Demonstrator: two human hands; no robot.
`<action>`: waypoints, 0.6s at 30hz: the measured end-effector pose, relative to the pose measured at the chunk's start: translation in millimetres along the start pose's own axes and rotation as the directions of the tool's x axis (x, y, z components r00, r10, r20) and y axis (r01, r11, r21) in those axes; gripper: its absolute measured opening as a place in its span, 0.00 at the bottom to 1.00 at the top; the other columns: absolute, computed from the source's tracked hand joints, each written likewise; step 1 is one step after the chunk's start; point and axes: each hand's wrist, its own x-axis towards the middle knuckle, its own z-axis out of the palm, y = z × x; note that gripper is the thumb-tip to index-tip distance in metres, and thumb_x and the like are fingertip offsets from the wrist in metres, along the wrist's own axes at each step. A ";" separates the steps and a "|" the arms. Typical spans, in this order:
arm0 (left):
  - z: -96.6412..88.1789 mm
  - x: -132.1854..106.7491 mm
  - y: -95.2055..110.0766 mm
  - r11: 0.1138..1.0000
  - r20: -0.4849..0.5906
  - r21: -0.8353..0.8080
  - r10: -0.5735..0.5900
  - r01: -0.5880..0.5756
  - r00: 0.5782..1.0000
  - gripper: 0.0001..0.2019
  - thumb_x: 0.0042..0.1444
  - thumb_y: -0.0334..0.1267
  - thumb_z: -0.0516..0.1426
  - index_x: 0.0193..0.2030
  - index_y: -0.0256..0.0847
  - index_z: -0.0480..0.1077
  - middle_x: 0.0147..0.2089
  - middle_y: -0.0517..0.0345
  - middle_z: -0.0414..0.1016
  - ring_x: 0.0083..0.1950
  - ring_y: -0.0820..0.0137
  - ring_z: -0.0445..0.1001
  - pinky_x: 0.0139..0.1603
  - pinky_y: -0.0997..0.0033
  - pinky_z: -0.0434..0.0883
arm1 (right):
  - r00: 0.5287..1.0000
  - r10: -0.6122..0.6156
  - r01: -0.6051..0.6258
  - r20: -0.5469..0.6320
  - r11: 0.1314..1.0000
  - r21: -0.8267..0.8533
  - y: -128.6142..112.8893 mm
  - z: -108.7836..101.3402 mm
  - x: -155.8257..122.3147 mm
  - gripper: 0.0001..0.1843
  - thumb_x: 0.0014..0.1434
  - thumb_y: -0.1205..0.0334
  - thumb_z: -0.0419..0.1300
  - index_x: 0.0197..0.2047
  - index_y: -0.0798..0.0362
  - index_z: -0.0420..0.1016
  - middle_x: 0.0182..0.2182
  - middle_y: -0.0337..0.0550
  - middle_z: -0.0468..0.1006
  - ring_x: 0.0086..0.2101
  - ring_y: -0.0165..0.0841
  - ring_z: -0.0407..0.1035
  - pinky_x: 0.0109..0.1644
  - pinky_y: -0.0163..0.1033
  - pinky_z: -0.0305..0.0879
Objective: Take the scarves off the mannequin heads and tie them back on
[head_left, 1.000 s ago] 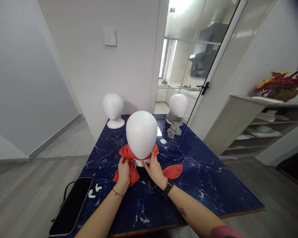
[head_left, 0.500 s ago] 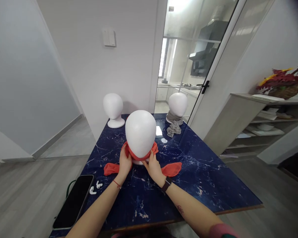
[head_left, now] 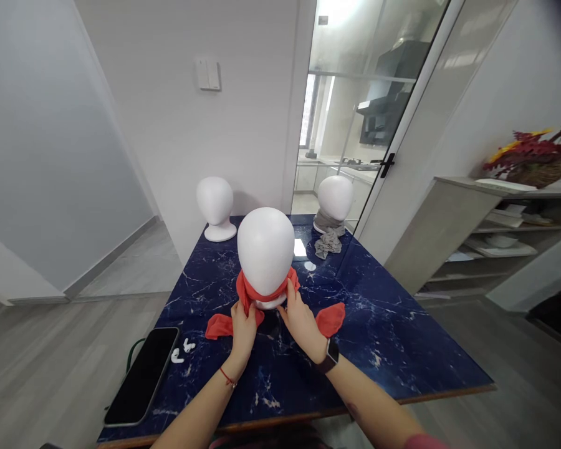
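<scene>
A white mannequin head (head_left: 266,249) stands upright near the middle of the table. Around its neck lies a red scarf (head_left: 247,290), its two ends spread on the tabletop to either side. My left hand (head_left: 244,327) has its fingers closed on the scarf's left part, below the neck, with the end lying out beyond it. At the right of the neck, my right hand (head_left: 305,321) grips the scarf with the fingertips, the thumb lower by the white base. The scarf's right end rests behind that hand. The back of the neck is hidden by the head.
On the blue marbled table (head_left: 378,337) stand a bare mannequin head (head_left: 215,202) at back left and another head (head_left: 335,196) with a grey scarf (head_left: 328,240) at back right. A phone (head_left: 143,377) and white earbuds (head_left: 183,350) lie front left. A glass door (head_left: 346,112) is behind.
My left hand has come down and slightly right, away from the side of the neck. My right hand has turned a little and shifted right, still at the scarf.
</scene>
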 end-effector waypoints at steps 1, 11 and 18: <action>-0.2 -1.0 1.1 1.000 0.006 0.002 -0.008 0.008 1.000 0.23 0.56 0.45 0.49 0.53 0.31 0.66 0.50 0.40 0.67 0.55 0.55 0.64 0.58 0.55 0.60 | 1.000 -0.003 0.002 -0.025 1.000 -0.013 -0.5 -4.8 -6.5 0.34 0.61 0.67 0.51 0.67 0.59 0.41 0.48 0.62 0.69 0.41 0.45 0.73 0.41 0.45 0.69; -1.7 -12.0 9.1 0.997 0.050 -0.046 -0.056 0.059 0.997 0.18 0.57 0.42 0.47 0.46 0.32 0.69 0.54 0.40 0.64 0.56 0.60 0.64 0.62 0.60 0.57 | 0.982 -0.139 0.180 -0.125 0.886 0.427 -18.7 11.2 -28.0 0.19 0.57 0.71 0.53 0.52 0.53 0.63 0.45 0.49 0.71 0.46 0.37 0.68 0.52 0.47 0.67; -16.0 -23.9 15.8 0.981 0.234 -0.135 -0.108 0.142 0.966 0.15 0.55 0.45 0.51 0.38 0.38 0.73 0.45 0.48 0.73 0.49 0.60 0.69 0.56 0.59 0.62 | 0.997 -0.074 0.081 -0.034 0.831 0.551 -16.7 11.8 -23.9 0.20 0.62 0.64 0.49 0.57 0.55 0.62 0.54 0.52 0.69 0.53 0.37 0.64 0.59 0.48 0.60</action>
